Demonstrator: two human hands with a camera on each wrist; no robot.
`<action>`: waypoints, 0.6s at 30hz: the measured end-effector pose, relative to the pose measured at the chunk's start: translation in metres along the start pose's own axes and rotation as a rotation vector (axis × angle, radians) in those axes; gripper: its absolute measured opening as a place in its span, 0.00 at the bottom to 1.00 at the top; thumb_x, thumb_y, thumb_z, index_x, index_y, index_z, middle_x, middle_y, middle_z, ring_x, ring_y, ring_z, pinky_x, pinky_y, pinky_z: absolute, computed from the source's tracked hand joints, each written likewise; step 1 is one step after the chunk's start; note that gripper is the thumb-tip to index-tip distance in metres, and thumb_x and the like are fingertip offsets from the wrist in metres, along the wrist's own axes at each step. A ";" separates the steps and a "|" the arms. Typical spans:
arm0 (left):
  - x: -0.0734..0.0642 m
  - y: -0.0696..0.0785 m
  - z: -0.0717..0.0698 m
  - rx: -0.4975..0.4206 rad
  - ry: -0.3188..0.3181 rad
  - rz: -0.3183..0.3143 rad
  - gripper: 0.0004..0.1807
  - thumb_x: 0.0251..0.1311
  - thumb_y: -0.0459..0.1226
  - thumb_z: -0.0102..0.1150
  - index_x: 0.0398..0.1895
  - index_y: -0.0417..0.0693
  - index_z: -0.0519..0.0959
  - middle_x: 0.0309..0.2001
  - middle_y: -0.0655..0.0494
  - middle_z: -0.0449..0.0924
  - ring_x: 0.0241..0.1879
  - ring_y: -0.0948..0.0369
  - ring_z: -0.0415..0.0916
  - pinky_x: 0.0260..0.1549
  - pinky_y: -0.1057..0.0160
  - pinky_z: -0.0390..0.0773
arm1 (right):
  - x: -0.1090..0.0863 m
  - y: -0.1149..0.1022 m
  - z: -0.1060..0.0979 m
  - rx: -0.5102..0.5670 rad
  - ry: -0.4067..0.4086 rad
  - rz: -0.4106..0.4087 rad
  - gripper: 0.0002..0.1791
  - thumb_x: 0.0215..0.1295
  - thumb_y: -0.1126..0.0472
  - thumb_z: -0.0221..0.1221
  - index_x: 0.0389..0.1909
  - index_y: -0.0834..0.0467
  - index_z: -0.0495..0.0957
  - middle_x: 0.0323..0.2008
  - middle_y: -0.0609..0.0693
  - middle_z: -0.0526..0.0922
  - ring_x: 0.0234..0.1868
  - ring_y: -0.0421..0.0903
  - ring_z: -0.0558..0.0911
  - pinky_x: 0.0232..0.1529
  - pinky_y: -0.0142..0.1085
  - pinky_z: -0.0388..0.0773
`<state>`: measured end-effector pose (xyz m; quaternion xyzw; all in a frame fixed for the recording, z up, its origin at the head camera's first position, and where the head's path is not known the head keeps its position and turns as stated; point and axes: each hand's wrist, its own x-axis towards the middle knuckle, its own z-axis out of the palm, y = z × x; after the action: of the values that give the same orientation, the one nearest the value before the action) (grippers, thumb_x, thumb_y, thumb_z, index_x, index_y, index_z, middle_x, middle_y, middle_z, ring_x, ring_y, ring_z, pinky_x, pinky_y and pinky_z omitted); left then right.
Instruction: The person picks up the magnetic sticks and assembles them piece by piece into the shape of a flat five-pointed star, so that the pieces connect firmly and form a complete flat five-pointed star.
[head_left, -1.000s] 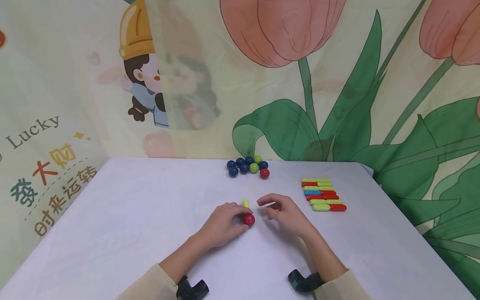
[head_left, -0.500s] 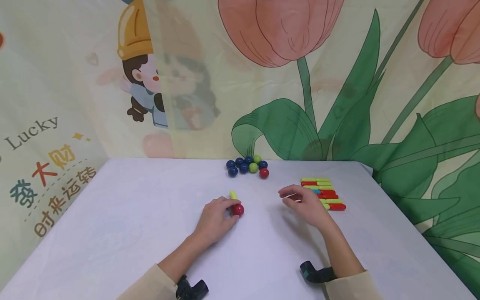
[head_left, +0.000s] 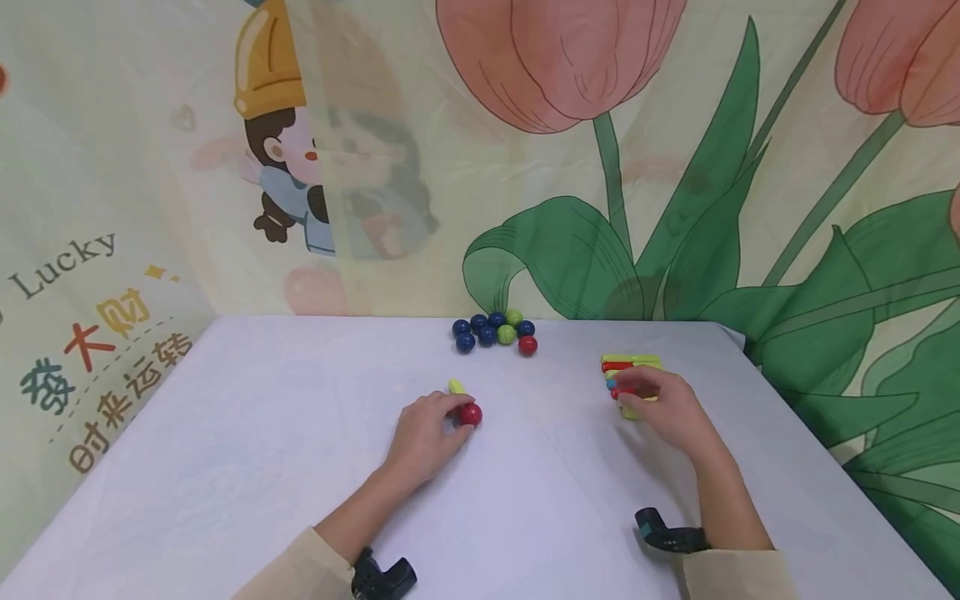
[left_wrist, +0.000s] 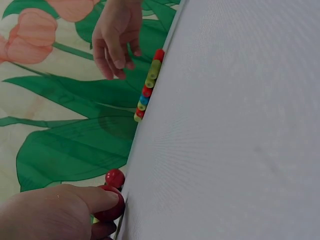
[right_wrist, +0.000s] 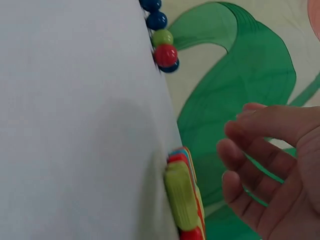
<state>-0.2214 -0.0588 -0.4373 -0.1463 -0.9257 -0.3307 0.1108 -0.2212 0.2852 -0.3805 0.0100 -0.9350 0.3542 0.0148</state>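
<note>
My left hand (head_left: pixel 423 437) pinches a glossy red ball (head_left: pixel 471 414) between thumb and fingers, low at the white table. Just behind that ball, a yellow-green stick (head_left: pixel 456 387) pokes out past the fingers; whether the two are joined I cannot tell. My right hand (head_left: pixel 675 408) hovers over a column of short rounded sticks (head_left: pixel 632 359) in yellow-green, red and blue, hiding part of them in the head view. Its fingers are loosely bent and hold nothing; in the right wrist view the fingers (right_wrist: pixel 260 165) are apart from the sticks (right_wrist: pixel 181 195).
A cluster of dark blue balls (head_left: pixel 487 336), two green balls (head_left: pixel 506 334) and one red ball (head_left: pixel 527 346) lies near the table's back edge. Behind the white tabletop (head_left: pixel 225 433) hangs a cloth printed with tulips (head_left: pixel 562 67).
My left hand has shifted left and slightly away with the red ball and yellow-green stick. From beside that ball, the right hand has moved right to above the row of sticks.
</note>
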 end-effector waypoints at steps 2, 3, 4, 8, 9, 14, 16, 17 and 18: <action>0.000 -0.001 0.000 -0.003 0.004 0.001 0.20 0.58 0.37 0.74 0.56 0.50 0.86 0.48 0.51 0.87 0.51 0.52 0.83 0.53 0.47 0.80 | -0.001 0.004 -0.006 -0.037 -0.012 0.034 0.21 0.70 0.61 0.63 0.62 0.61 0.79 0.58 0.64 0.80 0.58 0.62 0.77 0.51 0.49 0.84; 0.000 -0.001 0.000 -0.003 0.005 0.002 0.20 0.58 0.37 0.74 0.56 0.50 0.86 0.48 0.51 0.87 0.50 0.52 0.83 0.53 0.47 0.80 | -0.002 0.006 -0.008 -0.061 -0.015 0.045 0.21 0.70 0.61 0.63 0.62 0.61 0.79 0.58 0.65 0.80 0.57 0.62 0.77 0.49 0.47 0.85; 0.000 -0.001 0.000 -0.002 0.006 0.004 0.20 0.58 0.37 0.74 0.55 0.50 0.86 0.48 0.51 0.87 0.50 0.53 0.83 0.53 0.47 0.79 | -0.002 0.009 -0.011 -0.080 -0.018 0.056 0.21 0.70 0.61 0.63 0.61 0.62 0.79 0.58 0.66 0.79 0.56 0.62 0.77 0.48 0.46 0.85; 0.001 -0.001 -0.001 -0.004 0.009 0.006 0.20 0.59 0.38 0.73 0.55 0.50 0.86 0.46 0.52 0.87 0.49 0.53 0.83 0.52 0.47 0.79 | -0.003 0.019 -0.017 -0.133 -0.028 0.082 0.20 0.69 0.62 0.63 0.59 0.63 0.79 0.57 0.68 0.79 0.53 0.63 0.78 0.45 0.45 0.85; 0.001 -0.001 -0.001 -0.004 0.010 0.006 0.20 0.59 0.38 0.73 0.55 0.50 0.86 0.46 0.52 0.87 0.49 0.53 0.83 0.52 0.47 0.79 | -0.003 0.022 -0.018 -0.141 -0.030 0.084 0.19 0.68 0.63 0.64 0.59 0.64 0.79 0.57 0.68 0.79 0.53 0.63 0.78 0.45 0.46 0.85; 0.001 0.000 -0.001 0.002 0.007 0.002 0.20 0.59 0.38 0.73 0.55 0.50 0.86 0.46 0.52 0.87 0.49 0.53 0.82 0.51 0.47 0.79 | -0.002 0.028 -0.017 -0.159 -0.067 0.110 0.18 0.67 0.66 0.64 0.57 0.64 0.80 0.57 0.69 0.78 0.54 0.65 0.77 0.51 0.51 0.84; 0.000 0.000 -0.001 0.008 0.004 0.001 0.20 0.59 0.39 0.73 0.56 0.51 0.86 0.46 0.52 0.87 0.48 0.53 0.82 0.51 0.47 0.79 | -0.001 0.030 -0.015 -0.163 -0.082 0.117 0.19 0.66 0.66 0.64 0.57 0.64 0.80 0.57 0.68 0.78 0.55 0.65 0.76 0.52 0.53 0.84; 0.000 0.000 -0.001 0.010 0.003 0.000 0.20 0.59 0.39 0.73 0.56 0.51 0.86 0.46 0.52 0.87 0.48 0.53 0.82 0.51 0.48 0.79 | -0.001 0.030 -0.014 -0.163 -0.085 0.119 0.19 0.65 0.67 0.64 0.57 0.64 0.80 0.57 0.68 0.78 0.55 0.65 0.76 0.52 0.53 0.84; 0.000 0.000 -0.001 0.013 0.002 0.000 0.20 0.59 0.39 0.73 0.56 0.51 0.86 0.46 0.52 0.87 0.47 0.53 0.82 0.51 0.48 0.80 | -0.001 0.031 -0.013 -0.162 -0.085 0.120 0.19 0.65 0.67 0.65 0.56 0.64 0.80 0.57 0.68 0.78 0.55 0.65 0.76 0.52 0.53 0.84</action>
<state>-0.2216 -0.0596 -0.4365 -0.1451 -0.9277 -0.3250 0.1126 -0.2211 0.3169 -0.3909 -0.0323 -0.9592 0.2771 -0.0455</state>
